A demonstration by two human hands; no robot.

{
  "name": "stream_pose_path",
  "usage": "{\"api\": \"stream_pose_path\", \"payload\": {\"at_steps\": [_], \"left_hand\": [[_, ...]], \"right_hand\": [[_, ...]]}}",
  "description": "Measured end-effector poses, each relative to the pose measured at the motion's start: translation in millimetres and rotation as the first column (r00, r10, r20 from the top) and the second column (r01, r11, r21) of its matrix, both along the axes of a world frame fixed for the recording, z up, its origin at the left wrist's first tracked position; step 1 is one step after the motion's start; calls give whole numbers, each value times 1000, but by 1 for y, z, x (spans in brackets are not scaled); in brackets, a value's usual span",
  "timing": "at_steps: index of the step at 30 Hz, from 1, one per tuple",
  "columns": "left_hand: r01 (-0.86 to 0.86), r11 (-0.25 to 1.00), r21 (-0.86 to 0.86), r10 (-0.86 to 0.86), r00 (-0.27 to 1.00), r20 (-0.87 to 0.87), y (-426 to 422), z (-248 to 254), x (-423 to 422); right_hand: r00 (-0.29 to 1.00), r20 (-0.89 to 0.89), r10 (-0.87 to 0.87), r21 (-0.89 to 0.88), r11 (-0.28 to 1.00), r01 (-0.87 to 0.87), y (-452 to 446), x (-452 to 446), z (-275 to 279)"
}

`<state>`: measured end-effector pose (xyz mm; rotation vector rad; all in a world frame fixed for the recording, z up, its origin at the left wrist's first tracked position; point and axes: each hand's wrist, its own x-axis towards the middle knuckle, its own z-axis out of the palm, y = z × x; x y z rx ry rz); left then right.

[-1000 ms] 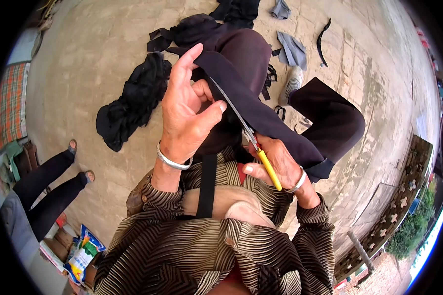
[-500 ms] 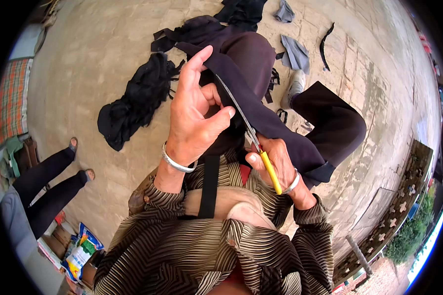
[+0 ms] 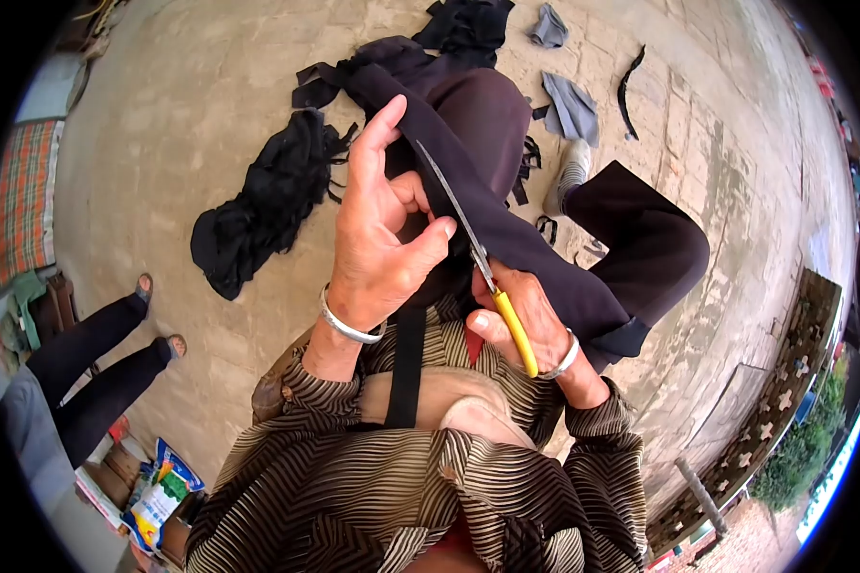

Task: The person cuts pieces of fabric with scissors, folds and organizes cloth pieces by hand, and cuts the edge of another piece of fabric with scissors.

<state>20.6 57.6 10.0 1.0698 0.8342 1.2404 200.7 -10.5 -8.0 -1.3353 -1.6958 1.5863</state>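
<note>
My left hand (image 3: 384, 215), with a silver bangle at the wrist, is at the edge of a long dark cloth (image 3: 545, 253) lying across my lap. Its index finger stretches along the cloth and the other fingers curl in at the edge, partly hidden. In my right hand (image 3: 530, 310) are scissors with yellow handles (image 3: 516, 334). Their long blade (image 3: 454, 205) points up and away along the cloth's edge, close to my left thumb. How far the blades are apart cannot be made out. Beneath the cloth my bent knee (image 3: 487, 119) shows in dark trousers.
A black cloth heap (image 3: 263, 205) lies on the paved floor to the left, more black cloth (image 3: 468, 29) beyond. Grey scraps (image 3: 571, 107) and a thin black strip (image 3: 628, 91) lie to the right. Another person's legs (image 3: 105, 358) and a printed bag (image 3: 162, 492) are at left.
The scissors' handles have swung a little to the left, and the blade shows more plainly over the cloth. My left hand keeps nearly the same place and pose.
</note>
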Motion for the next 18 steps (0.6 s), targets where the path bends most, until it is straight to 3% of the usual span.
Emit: {"api": "stream_pose_path", "payload": {"at_steps": [18], "left_hand": [[-25, 998, -50, 26, 999, 21, 6, 3, -9]], "right_hand": [[999, 8, -46, 73, 996, 46, -4, -3, -2]]}}
